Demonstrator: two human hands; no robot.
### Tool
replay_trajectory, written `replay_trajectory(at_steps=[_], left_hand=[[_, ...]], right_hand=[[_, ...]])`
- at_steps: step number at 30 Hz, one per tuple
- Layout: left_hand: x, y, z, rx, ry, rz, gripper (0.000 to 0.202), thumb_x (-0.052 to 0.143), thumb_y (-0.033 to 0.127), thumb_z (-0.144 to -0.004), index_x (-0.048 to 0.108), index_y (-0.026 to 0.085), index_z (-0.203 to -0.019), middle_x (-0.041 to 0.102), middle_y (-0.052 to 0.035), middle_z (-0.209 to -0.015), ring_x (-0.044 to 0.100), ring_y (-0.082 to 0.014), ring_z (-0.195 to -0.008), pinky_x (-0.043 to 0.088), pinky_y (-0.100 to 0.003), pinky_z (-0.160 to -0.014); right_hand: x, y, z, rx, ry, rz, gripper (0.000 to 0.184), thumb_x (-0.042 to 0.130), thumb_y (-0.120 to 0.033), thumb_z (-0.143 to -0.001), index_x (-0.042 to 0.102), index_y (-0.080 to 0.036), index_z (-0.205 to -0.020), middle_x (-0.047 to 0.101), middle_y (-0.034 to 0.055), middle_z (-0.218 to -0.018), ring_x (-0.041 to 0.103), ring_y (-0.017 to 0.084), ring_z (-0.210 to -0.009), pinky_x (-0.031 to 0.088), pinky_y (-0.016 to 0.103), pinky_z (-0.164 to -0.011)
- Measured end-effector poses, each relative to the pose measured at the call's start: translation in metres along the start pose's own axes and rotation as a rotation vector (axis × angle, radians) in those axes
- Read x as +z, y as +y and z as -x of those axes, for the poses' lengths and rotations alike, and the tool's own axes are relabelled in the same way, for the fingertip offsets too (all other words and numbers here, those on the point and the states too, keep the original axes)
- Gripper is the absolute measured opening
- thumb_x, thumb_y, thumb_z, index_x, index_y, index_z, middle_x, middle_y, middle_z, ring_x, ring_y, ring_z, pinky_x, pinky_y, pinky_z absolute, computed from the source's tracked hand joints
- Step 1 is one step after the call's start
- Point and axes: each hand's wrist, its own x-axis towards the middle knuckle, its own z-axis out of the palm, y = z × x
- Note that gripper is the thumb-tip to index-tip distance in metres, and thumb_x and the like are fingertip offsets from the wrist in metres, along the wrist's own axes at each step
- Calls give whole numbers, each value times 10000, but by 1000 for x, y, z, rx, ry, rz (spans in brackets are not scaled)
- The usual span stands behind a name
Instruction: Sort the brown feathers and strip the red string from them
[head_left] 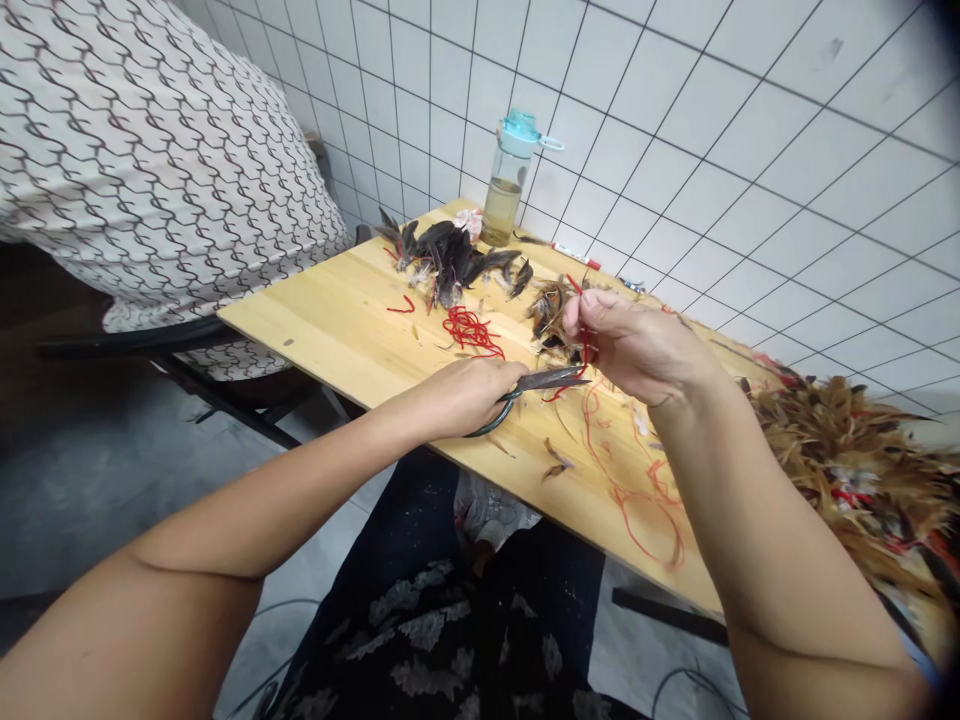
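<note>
My left hand [465, 392] is closed round the handles of a pair of dark scissors [546, 381], blades pointing right over the wooden board [337, 320]. My right hand [634, 345] pinches a small bundle of brown feathers [550, 308] bound with red thread [583, 352], just above the scissor tips. The thread hangs from my fingers to the blades.
A pile of dark feathers [448, 258] and a tangle of red thread [471, 330] lie further back. A plastic bottle with a teal lid [508, 183] stands by the tiled wall. A mass of brown feathers [855, 470] fills the right. Loose red string [645, 500] trails near the front edge.
</note>
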Motion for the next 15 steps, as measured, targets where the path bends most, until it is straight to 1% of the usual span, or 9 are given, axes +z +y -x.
replay_trajectory(at_steps=[4,9,12,15], left_hand=[[1,-2,-2,37,2,39,247,427,206,-911,572,147,-1101,682,-101,-951,657,-222,-878,489,-309,-746],[8,-11,-3,111,39,83,236,423,204,-915,571,156,-1092,679,-87,-942,649,-200,-870,471,-288,-740],[11,-14,-2,174,51,132,194,419,181,-909,576,160,-1020,668,-65,-907,638,-172,-850,459,-261,-741],[10,-14,-2,196,52,185,150,441,183,-902,578,159,-959,653,-46,-854,623,-149,-803,447,-237,-722]], right_hand=[[3,2,0,23,-28,-14,278,584,-390,-861,567,-174,-687,478,13,-690,397,111,-605,312,258,-544],[1,4,0,51,-42,-30,286,612,-413,-845,580,-179,-684,495,16,-690,416,114,-610,326,262,-541],[0,5,0,78,-54,-59,280,638,-413,-827,587,-177,-687,509,18,-693,424,114,-615,332,258,-537],[0,8,0,123,-80,-90,262,654,-384,-812,598,-168,-674,518,22,-691,439,115,-621,332,254,-533]])
